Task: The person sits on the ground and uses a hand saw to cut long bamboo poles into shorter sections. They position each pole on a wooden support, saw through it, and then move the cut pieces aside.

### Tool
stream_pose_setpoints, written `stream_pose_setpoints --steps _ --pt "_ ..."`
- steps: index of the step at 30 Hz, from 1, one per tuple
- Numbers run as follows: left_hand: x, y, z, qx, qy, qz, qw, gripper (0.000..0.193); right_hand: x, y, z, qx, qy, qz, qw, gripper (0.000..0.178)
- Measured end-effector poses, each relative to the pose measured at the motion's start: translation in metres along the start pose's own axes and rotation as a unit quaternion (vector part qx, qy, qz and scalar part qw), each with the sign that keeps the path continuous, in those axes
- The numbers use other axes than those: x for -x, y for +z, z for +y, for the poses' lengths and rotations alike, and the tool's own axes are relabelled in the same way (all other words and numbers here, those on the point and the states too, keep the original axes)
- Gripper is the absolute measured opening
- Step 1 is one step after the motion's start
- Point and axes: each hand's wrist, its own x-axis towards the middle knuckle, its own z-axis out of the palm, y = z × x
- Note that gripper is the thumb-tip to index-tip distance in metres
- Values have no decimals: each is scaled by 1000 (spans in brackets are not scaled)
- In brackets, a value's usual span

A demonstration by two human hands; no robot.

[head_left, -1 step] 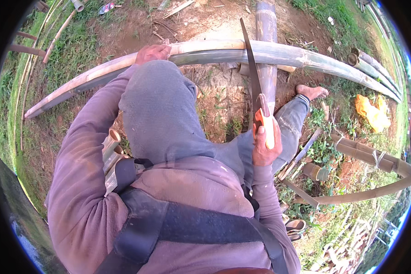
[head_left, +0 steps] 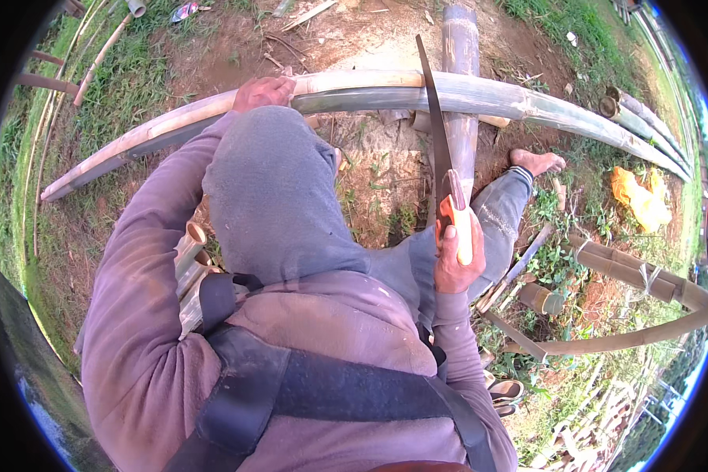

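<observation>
A long bamboo pole (head_left: 488, 93) lies across in front of me, resting over a thicker bamboo log (head_left: 459, 47). Left of the saw it shows a pale band above a grey-green one; whether these are separate pieces I cannot tell. My left hand (head_left: 261, 93) grips the pole's top just beyond my bent left knee. In my right hand (head_left: 458, 267) is the orange and cream handle of a handsaw (head_left: 434, 118), fingers wrapped round it. Its dark blade points away from me and crosses the pole near the log. How deep its teeth sit is hidden.
Cut bamboo lengths (head_left: 641, 122) lie at the far right, above a yellow plastic bag (head_left: 641, 198). Tied bamboo poles (head_left: 629, 267) stand to the right of my outstretched leg. More bamboo pieces (head_left: 189, 248) lie by my left side. Pale dust covers soil beyond the pole.
The handsaw and my right hand have come very slightly toward me. My left hand keeps its place on the pole.
</observation>
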Motion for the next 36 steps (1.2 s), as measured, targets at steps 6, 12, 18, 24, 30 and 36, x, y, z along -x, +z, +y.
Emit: stream_pose_setpoints --steps 6,12,18,24,30,36 --pt "-14 1 2 16 8 29 999 47 -85 54 26 1 31 33 999 38" --pt "-13 -12 5 -9 -17 -10 1000 47 -61 43 6 1 28 21 999 38" --pt "-9 13 1 5 26 106 994 38 9 -1 -20 -17 59 7 998 40" --pt "-7 -18 2 -12 3 11 1000 45 -93 68 30 93 -102 39 990 37" --pt "30 19 7 -59 8 65 996 38 -93 59 43 -85 90 29 992 37" --pt "161 57 10 -26 -104 -74 991 36 -84 61 36 -31 103 -11 994 47"
